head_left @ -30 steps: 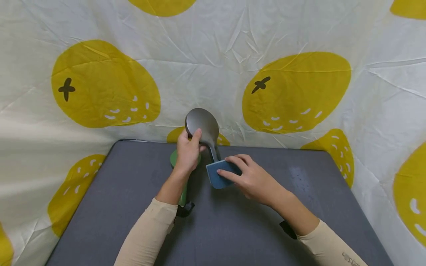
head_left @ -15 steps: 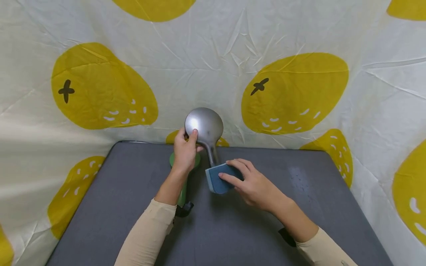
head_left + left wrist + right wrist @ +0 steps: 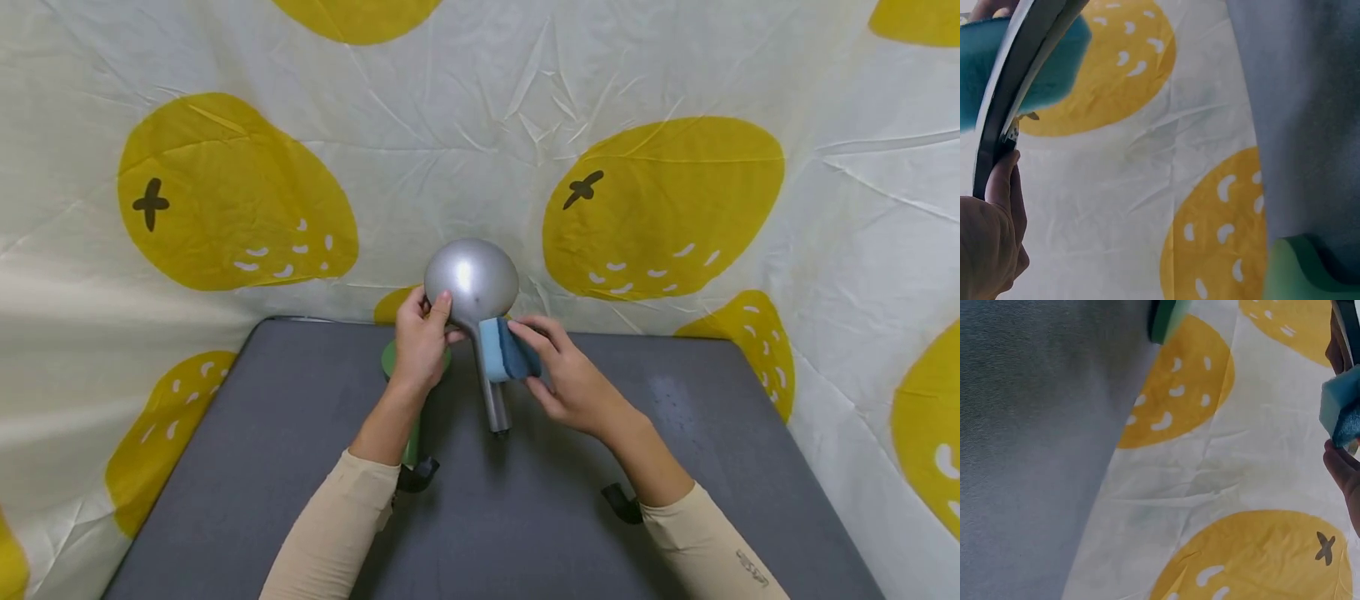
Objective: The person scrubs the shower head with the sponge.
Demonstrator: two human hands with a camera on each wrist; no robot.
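Observation:
A grey metal ladle point(image 3: 474, 287) stands nearly upright over the dark grey table point(image 3: 240, 467), bowl up and handle tip down on the surface. My left hand point(image 3: 422, 346) grips the bowl's lower left edge, thumb on its back. My right hand point(image 3: 558, 375) pinches a blue sponge point(image 3: 510, 350) and presses it against the handle just under the bowl. In the left wrist view the ladle rim point(image 3: 1004, 106) crosses the sponge point(image 3: 1054, 69). The right wrist view shows a corner of the sponge point(image 3: 1342, 409) at the frame's edge.
A green object point(image 3: 412, 400) lies on the table beneath my left forearm, mostly hidden; it also shows as a green object point(image 3: 1310, 275) and a green object point(image 3: 1169, 319) in the wrist views. A white cloth with yellow fruit prints point(image 3: 660, 208) hangs behind and beside the table.
My right hand lifted the sponge off the table and up the handle to just below the bowl. The ladle turned, showing more of its rounded back; the handle is now uncovered.

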